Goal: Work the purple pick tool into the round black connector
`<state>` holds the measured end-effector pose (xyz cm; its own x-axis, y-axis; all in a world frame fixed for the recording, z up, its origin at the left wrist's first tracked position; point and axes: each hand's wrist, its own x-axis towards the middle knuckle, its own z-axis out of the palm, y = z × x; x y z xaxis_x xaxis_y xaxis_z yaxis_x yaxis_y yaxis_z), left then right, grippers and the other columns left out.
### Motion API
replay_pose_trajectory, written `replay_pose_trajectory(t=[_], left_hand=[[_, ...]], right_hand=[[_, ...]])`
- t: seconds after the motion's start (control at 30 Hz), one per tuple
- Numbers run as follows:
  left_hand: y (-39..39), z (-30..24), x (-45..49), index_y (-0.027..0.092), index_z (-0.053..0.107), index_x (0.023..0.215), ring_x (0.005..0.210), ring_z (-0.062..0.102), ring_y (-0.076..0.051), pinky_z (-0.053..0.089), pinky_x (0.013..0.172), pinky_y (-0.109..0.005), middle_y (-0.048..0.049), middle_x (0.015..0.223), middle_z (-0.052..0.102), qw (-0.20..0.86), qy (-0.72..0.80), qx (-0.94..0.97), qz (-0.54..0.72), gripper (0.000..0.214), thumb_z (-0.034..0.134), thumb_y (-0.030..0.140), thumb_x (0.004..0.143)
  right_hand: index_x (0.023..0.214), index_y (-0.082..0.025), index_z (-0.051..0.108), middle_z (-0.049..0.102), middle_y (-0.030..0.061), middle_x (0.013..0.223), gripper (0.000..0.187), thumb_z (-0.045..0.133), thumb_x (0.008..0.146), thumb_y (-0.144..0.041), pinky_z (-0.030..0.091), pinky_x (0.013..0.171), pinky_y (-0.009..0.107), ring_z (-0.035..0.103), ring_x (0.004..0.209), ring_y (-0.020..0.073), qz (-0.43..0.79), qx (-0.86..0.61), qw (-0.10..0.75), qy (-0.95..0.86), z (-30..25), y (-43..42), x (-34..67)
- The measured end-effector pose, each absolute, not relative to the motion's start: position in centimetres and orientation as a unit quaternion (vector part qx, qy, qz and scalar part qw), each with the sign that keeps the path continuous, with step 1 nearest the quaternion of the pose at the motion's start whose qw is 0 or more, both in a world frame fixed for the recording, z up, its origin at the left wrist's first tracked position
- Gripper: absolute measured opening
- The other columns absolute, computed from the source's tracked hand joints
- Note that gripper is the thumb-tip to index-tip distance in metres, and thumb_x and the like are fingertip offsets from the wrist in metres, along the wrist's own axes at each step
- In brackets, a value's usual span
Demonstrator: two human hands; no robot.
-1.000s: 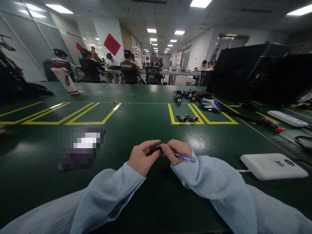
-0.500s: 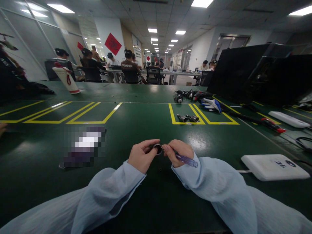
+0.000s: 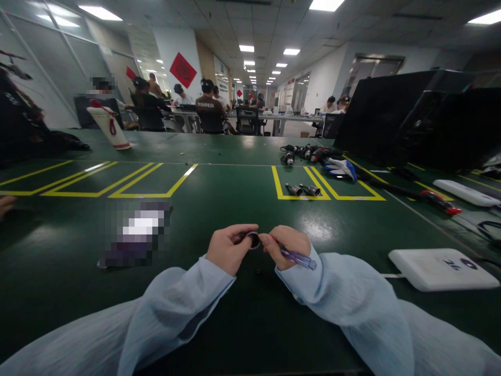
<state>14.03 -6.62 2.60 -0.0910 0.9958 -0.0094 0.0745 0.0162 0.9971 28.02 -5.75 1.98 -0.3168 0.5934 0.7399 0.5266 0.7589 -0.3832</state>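
My left hand (image 3: 229,248) is closed around a dark metal cylindrical part (image 3: 254,241), its round open end turned toward my right hand. Much of that part is hidden by the fingers. In my right hand (image 3: 287,245) is a slim screwdriver (image 3: 299,258) with a translucent purple handle, pinched near its front between thumb and fingers. Its tip end is at the rim of the part; I cannot tell whether it touches. Just below the hands, a tiny dark piece (image 3: 258,271) lies on the green table (image 3: 219,334).
Two metal cylindrical fittings (image 3: 311,190) lie inside a yellow taped box. Behind them are cabled connectors (image 3: 289,158) and a blue-and-white tool (image 3: 341,168). A white flat device (image 3: 442,269) sits at right, a pixelated object (image 3: 136,232) at left. Another person's hand (image 3: 6,204) shows at the left edge.
Both hands keep almost the same pose, still holding the part and the screwdriver. The view has shifted very slightly.
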Motion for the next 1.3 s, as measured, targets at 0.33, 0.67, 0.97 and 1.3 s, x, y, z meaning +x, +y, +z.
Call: replay_pose_trajectory(t=[0.33,0.67,0.97,1.3], left_hand=[[-2.4,1.6,11.4,0.008,0.065,0.078,0.063,0.063,-0.018,0.054,0.065,-0.034,-0.0050,0.065,0.066,0.395,0.540,0.460,0.584,0.025,0.062,0.017,0.055],[0.1,0.5,9.9,0.009,0.064,0.074,0.065,0.062,-0.018,0.054,0.070,-0.036,-0.0048,0.068,0.063,0.401,0.533,0.386,0.637,0.021,0.062,0.014,0.053],[-0.1,0.2,10.1,0.009,0.064,0.078,0.063,0.062,-0.017,0.053,0.070,-0.036,-0.0043,0.066,0.063,0.393,0.540,0.405,0.624,0.027,0.061,0.016,0.052],[-0.4,0.8,10.6,0.009,0.065,0.075,0.067,0.062,-0.018,0.054,0.069,-0.036,-0.0053,0.070,0.065,0.453,0.500,0.379,0.633,0.025,0.057,0.009,0.052]], right_hand=[[0.044,-0.017,0.044,0.042,-0.0061,0.027,0.037,0.050,0.071,-0.041,0.024,0.030,0.016,0.036,0.024,0.0047,0.555,-0.447,0.317,-0.626,2.3,-4.8,27.8],[0.048,-0.016,0.045,0.044,-0.0058,0.032,0.035,0.047,0.074,-0.039,0.026,0.031,0.014,0.036,0.026,0.0033,0.515,-0.458,0.291,-0.663,1.7,-5.2,27.5],[0.047,-0.018,0.038,0.040,-0.0039,0.043,0.037,0.041,0.079,-0.035,0.028,0.047,0.023,0.036,0.044,0.0083,0.122,-0.142,0.263,-0.946,1.6,-5.4,28.0],[0.054,-0.015,0.046,0.056,-0.0027,0.042,0.038,0.050,0.071,-0.049,0.036,0.033,0.016,0.049,0.030,0.0066,0.643,-0.366,0.368,-0.563,1.1,-4.4,27.0]])
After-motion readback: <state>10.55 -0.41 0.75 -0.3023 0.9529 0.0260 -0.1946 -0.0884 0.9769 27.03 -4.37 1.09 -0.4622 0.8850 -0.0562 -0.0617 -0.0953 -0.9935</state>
